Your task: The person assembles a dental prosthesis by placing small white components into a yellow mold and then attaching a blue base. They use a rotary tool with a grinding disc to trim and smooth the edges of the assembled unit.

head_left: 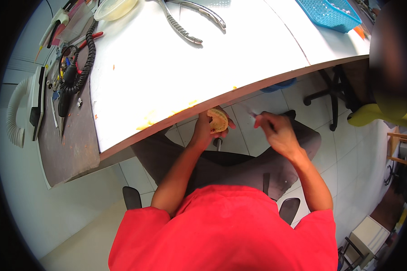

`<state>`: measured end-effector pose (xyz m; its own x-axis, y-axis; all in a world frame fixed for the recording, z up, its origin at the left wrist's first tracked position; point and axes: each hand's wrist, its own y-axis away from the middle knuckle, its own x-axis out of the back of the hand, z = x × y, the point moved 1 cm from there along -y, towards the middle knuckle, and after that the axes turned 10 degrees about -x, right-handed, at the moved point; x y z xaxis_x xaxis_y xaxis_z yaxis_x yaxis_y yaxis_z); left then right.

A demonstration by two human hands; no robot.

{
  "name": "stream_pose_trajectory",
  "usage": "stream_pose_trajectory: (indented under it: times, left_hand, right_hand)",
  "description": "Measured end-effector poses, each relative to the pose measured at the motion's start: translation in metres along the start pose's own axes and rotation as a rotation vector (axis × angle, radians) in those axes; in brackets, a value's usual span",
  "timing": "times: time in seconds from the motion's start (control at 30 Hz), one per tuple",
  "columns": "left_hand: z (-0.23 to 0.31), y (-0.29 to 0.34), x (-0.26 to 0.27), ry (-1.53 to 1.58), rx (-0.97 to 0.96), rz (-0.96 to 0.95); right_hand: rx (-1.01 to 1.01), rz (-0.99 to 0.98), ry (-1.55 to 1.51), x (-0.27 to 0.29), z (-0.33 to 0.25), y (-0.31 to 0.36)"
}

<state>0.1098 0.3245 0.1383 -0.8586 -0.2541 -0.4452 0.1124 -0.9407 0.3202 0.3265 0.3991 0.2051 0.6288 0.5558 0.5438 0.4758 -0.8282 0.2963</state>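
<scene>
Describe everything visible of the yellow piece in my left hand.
The yellow piece is small, pale and matte, with a rounded, raised rim curving around a hollow middle. It looks like plaster or wax, though which is unclear; fine detail is too small to read. It is held in the air just below the near edge of the table, hollow side tilted up toward the camera. The left hand wraps it, fingers around its outer side.

No text, label, brand, number or sign can be read anywhere here.
</scene>
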Motion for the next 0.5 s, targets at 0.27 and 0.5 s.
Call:
stream_pose_trajectory:
  times: [0.27,0.5]
  left_hand:
    - [-0.007,0.001,0.019,-0.045,-0.11,0.05]
    - [-0.009,-0.005,0.005,0.088,-0.12,0.197]
  right_hand:
    - [-0.087,0.061,0.068,0.006,0.017,0.014]
    - [0.059,-0.065,0.062,-0.031,0.029,0.021]
